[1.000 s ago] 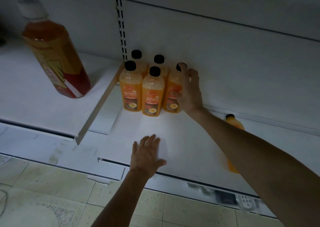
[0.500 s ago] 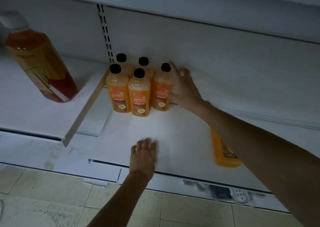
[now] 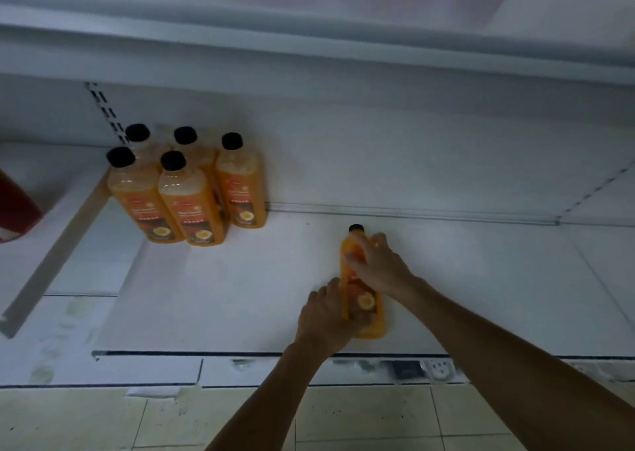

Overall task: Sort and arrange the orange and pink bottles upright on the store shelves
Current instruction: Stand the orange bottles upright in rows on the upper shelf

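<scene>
Dim white store shelf [image 3: 240, 296] holds five upright orange bottles [image 3: 185, 192] at far left. A lying bottle [image 3: 364, 301], also orange, rests on its side near the front edge to their right, cap toward the back wall. The right hand [image 3: 378, 265] curls its grip over the shoulder below the cap, and the left hand [image 3: 323, 316] clasps the base end. I judge it best to tip it up on its base, label forward, then slide it beside the rightmost bottle without nudging the group.

Shop: white metal shelving [image 3: 240, 296], slotted upright [image 3: 106, 110] at back, identical labelled orange bottles [image 3: 185, 206] grouped, tiled floor [image 3: 360, 416] below.
</scene>
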`<action>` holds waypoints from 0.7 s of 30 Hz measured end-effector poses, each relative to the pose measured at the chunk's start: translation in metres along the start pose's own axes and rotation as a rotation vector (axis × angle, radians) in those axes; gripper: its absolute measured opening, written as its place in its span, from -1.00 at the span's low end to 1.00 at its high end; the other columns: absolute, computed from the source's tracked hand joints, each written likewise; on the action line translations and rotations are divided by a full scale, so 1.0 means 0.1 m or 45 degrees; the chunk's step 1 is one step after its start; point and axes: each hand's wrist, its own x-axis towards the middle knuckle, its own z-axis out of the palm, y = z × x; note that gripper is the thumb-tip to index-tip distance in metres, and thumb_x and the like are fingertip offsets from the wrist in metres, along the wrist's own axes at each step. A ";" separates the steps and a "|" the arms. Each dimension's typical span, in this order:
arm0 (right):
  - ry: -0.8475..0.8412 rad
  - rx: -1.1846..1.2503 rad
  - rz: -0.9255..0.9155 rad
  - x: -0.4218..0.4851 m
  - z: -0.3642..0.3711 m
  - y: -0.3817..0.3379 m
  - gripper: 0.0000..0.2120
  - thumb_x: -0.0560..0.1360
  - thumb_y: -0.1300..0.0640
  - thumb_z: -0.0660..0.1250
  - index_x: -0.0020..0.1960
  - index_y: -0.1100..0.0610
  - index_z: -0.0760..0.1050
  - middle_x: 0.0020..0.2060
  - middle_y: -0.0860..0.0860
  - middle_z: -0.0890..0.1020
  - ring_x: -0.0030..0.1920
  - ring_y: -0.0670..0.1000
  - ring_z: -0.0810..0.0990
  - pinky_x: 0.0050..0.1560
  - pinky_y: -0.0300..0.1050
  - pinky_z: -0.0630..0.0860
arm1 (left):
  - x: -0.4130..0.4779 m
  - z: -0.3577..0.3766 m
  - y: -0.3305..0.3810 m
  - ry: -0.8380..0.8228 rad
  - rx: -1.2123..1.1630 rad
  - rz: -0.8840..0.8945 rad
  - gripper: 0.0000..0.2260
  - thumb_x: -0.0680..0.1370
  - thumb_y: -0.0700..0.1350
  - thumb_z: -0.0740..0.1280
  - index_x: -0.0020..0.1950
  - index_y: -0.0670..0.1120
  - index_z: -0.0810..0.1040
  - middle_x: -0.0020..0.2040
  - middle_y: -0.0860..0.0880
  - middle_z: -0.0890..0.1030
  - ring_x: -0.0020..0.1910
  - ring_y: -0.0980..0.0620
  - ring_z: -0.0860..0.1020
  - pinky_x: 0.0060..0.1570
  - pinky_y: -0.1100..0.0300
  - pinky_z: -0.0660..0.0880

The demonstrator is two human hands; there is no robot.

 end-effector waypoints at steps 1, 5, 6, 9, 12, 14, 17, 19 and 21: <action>-0.020 0.053 0.001 0.02 -0.02 -0.01 -0.46 0.56 -0.18 0.16 0.47 -0.09 0.11 0.39 0.13 0.17 0.23 0.24 0.44 0.16 0.08 0.49 | 0.01 0.04 0.01 0.037 -0.014 -0.018 -0.15 0.21 0.40 0.33 0.35 -0.03 0.28 0.24 -0.03 0.47 0.22 -0.05 0.46 0.19 0.00 0.45; -0.093 0.393 0.105 0.02 0.10 0.04 -0.30 0.47 -0.13 0.35 0.48 -0.16 0.04 0.32 0.13 0.23 0.25 0.21 0.40 -0.20 -0.11 0.51 | 0.03 0.04 -0.04 0.050 -0.119 -0.166 -0.13 0.26 0.19 0.51 0.42 -0.09 0.20 0.30 -0.07 0.36 0.28 -0.05 0.38 0.26 0.09 0.39; -0.101 0.474 0.120 0.01 0.14 0.04 -0.25 0.45 -0.13 0.37 0.49 -0.17 0.01 0.33 0.13 0.24 0.26 0.20 0.39 -0.18 -0.12 0.50 | 0.04 0.03 -0.08 0.027 -0.137 -0.188 -0.16 0.22 0.20 0.52 0.38 -0.06 0.27 0.27 -0.06 0.40 0.25 -0.03 0.41 0.25 0.10 0.41; -0.086 0.514 0.061 0.02 0.20 -0.02 -0.22 0.43 -0.12 0.40 0.49 -0.13 0.04 0.33 0.11 0.30 0.25 0.14 0.41 0.04 -0.01 0.52 | 0.05 -0.03 -0.16 0.032 -0.167 -0.215 -0.17 0.11 0.23 0.54 0.28 -0.01 0.35 0.22 -0.04 0.47 0.17 0.00 0.46 0.20 0.08 0.47; -0.051 0.579 -0.026 0.02 0.23 -0.09 -0.28 0.39 -0.09 0.45 0.41 -0.12 0.13 0.28 0.04 0.39 0.17 0.06 0.47 0.11 -0.01 0.51 | -0.01 -0.02 -0.27 0.129 -0.235 -0.232 -0.13 0.21 0.11 0.57 0.37 -0.05 0.20 0.28 -0.05 0.32 0.24 -0.02 0.37 0.21 0.11 0.43; -0.007 0.669 -0.046 0.02 0.23 -0.17 -0.30 0.35 -0.06 0.50 0.34 -0.13 0.18 0.26 0.04 0.41 0.16 0.06 0.48 0.09 -0.01 0.52 | -0.06 -0.04 -0.31 0.179 -0.305 -0.176 -0.17 0.26 0.06 0.56 0.39 -0.04 0.19 0.29 -0.05 0.29 0.20 0.01 0.37 0.17 0.13 0.43; 0.073 0.714 -0.113 0.04 0.23 -0.38 -0.25 0.28 -0.03 0.56 0.31 -0.12 0.21 0.23 0.05 0.42 0.17 0.08 0.49 0.12 0.06 0.53 | -0.10 -0.18 -0.39 0.230 -0.388 -0.092 -0.24 0.28 0.02 0.56 0.38 -0.02 0.26 0.24 -0.02 0.43 0.13 0.04 0.45 0.09 0.14 0.46; 0.120 0.696 -0.199 0.04 0.20 -0.56 -0.21 0.24 -0.01 0.59 0.32 -0.08 0.22 0.22 0.05 0.43 0.16 0.07 0.49 0.14 0.09 0.52 | -0.12 -0.29 -0.45 0.274 -0.432 -0.037 -0.24 0.29 -0.02 0.56 0.38 -0.03 0.25 0.21 0.00 0.48 0.11 0.04 0.49 0.07 0.16 0.47; 0.168 0.663 -0.309 0.01 0.15 -0.76 -0.20 0.22 0.05 0.60 0.32 -0.01 0.23 0.23 0.04 0.42 0.17 0.06 0.47 0.11 0.02 0.52 | -0.15 -0.43 -0.51 0.290 -0.485 0.017 -0.21 0.32 -0.09 0.55 0.41 -0.02 0.18 0.19 0.06 0.44 0.09 0.11 0.43 0.00 0.28 0.43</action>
